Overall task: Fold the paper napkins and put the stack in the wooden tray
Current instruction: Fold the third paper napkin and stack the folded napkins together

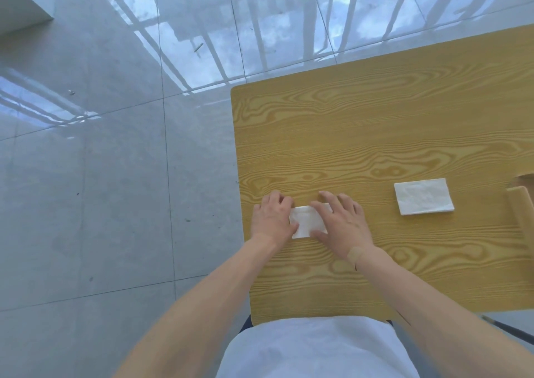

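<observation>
A single wide-angle head camera looks steeply down past the wearer's chest, close over the table (375,135), which fills the right half; tiled floor (101,175) fills the left.

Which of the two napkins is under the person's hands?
The smaller folded napkin near the table's left edge; both hands press it. The larger napkin lies untouched to its right, beside the wooden tray.

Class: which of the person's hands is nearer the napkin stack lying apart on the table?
Right. The right hand lies just left of the stack, pressing a small napkin; the left hand is beyond it, farther left.
</observation>
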Available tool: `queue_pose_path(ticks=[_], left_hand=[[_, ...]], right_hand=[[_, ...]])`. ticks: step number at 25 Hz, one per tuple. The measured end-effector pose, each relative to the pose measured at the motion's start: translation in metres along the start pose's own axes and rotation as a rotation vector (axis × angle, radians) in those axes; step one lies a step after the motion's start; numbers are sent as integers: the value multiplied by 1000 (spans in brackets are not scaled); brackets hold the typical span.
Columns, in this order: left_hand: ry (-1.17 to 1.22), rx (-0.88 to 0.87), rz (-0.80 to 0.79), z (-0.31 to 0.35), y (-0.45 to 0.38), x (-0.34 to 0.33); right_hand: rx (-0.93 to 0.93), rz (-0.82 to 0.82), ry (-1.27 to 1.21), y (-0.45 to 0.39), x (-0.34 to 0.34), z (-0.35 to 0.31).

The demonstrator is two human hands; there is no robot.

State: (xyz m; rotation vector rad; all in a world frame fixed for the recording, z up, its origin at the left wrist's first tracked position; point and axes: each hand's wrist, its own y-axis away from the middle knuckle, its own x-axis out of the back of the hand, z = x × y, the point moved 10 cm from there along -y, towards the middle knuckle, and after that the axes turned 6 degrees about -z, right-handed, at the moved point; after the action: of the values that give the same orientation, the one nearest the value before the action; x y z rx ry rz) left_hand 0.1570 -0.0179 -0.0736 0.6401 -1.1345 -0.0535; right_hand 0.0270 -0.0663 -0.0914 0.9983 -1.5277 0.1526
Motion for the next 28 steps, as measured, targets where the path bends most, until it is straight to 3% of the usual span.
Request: queue_pose_path(ticks=[8, 14, 23, 28], left_hand=[[56, -6, -66, 10, -2, 4], [279, -169, 90, 8, 21, 12], [779, -144, 103, -21, 51, 8], [718, 18, -38, -37, 48, -24]], right_hand=[[-42, -90, 6, -21, 14, -3], [27, -18, -181, -7, 26, 1], [115, 255, -450, 52, 58, -3], [4, 155, -495, 55, 28, 7]])
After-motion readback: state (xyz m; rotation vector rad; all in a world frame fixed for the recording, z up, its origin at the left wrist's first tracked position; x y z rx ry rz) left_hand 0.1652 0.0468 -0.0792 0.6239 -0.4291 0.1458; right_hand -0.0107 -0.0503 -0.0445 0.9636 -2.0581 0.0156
